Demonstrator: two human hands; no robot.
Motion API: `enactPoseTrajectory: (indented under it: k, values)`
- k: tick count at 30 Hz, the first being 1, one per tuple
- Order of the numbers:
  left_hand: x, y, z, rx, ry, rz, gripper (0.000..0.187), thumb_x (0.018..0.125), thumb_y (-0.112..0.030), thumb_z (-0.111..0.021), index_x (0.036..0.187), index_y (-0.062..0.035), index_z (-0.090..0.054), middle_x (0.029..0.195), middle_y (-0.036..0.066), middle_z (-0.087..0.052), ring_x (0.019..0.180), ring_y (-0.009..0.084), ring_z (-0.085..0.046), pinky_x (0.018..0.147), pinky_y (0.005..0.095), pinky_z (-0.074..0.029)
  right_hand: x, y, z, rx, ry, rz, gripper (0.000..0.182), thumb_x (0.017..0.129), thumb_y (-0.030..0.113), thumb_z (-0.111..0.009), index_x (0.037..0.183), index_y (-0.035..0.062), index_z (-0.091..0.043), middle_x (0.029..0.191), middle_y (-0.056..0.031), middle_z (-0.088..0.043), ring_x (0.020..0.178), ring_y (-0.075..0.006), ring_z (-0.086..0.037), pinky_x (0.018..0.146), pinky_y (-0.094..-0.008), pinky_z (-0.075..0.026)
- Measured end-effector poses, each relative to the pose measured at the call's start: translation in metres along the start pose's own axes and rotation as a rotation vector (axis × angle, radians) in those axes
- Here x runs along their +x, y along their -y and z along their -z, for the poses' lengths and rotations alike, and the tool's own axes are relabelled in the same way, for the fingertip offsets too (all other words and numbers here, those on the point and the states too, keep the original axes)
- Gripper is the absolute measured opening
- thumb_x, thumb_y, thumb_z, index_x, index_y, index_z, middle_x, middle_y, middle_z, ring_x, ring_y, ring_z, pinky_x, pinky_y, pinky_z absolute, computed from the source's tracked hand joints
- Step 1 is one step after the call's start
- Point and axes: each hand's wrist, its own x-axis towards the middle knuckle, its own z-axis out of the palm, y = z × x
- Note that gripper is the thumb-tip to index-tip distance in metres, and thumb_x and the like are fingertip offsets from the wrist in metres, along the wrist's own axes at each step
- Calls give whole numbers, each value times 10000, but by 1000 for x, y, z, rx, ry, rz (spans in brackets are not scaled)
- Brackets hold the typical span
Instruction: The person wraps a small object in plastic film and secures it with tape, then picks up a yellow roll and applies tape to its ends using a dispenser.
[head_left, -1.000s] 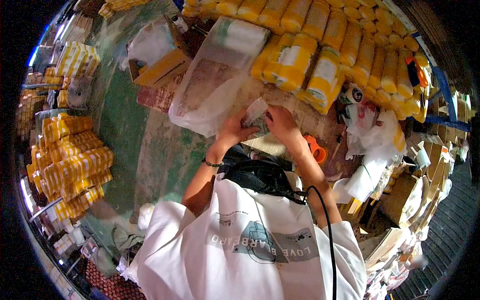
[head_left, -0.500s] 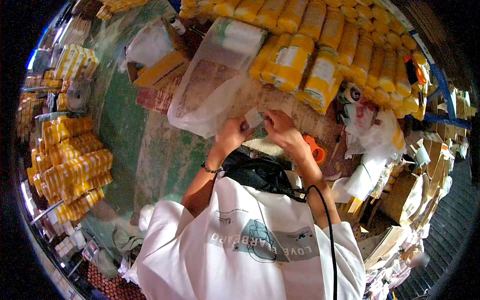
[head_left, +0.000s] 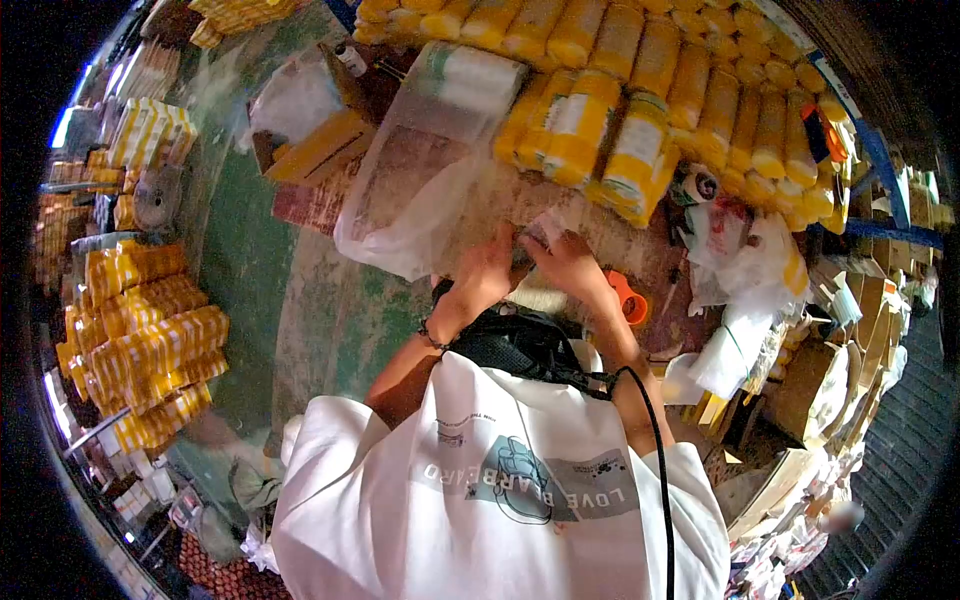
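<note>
My right hand (head_left: 572,265) is closed on a small whitish, translucent piece of plastic (head_left: 546,224), which shows above its fingers. Close beside it, my left hand (head_left: 484,268) has its fingers bent together; whatever they hold is too small or blurred to make out. Just beyond my left hand lies a large clear plastic bag (head_left: 400,200) on the worn table top (head_left: 500,205). Inside its far end is a white-and-green pack (head_left: 470,72). An orange ring-shaped object (head_left: 627,297) sits to the right of my right hand.
Yellow wrapped rolls (head_left: 640,50) are stacked along the back, with yellow-and-white packs (head_left: 582,125) in front. An open cardboard box (head_left: 318,142) holds white plastic at left. Crumpled plastic bags (head_left: 750,250) lie at right. More yellow packs (head_left: 150,330) are piled far left.
The translucent piece has moved from between my hands to the right, into my right hand. My left hand has shifted a little to the right and turned.
</note>
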Motion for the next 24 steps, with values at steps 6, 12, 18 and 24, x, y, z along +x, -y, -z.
enactPoseTrajectory:
  k: [6, 12, 18, 24]
  values:
    - [-10, 22, -9, -297, -154, 51, 473, 855, -224, -735, 1197, -7, -490, 830, 191, -658, 784, 357, -667, 697, 434, -519, 6, -12, -24, 435, -350, -62, 215, 1031, 195, -492, 1118, 13, -566, 936, -173, -652, 808, -281, -635, 707, -417, -485]
    - [-39, 34, 6, -465, -195, 351, 248, 890, -171, -708, 1025, 11, -608, 748, 100, -621, 690, 148, -568, 628, 322, -458, 16, -3, -16, 357, -276, -182, 259, 1016, 243, -546, 1124, 15, -602, 895, -137, -678, 750, -232, -630, 706, -378, -492]
    - [-44, 0, 27, -343, -19, 326, 184, 901, -142, -685, 1004, 6, -647, 673, 50, -624, 660, 136, -566, 629, 314, -461, 21, -14, -21, 362, -277, -112, 291, 999, 286, -578, 1099, 17, -625, 837, -125, -672, 740, -217, -631, 687, -361, -491]
    - [-52, 23, 6, -505, -144, 239, 169, 927, -150, -660, 992, 6, -660, 775, 59, -666, 703, 127, -582, 643, 299, -460, 21, -16, -19, 294, -262, -97, 252, 1003, 250, -579, 1089, 18, -627, 804, -114, -646, 704, -193, -610, 659, -342, -488]
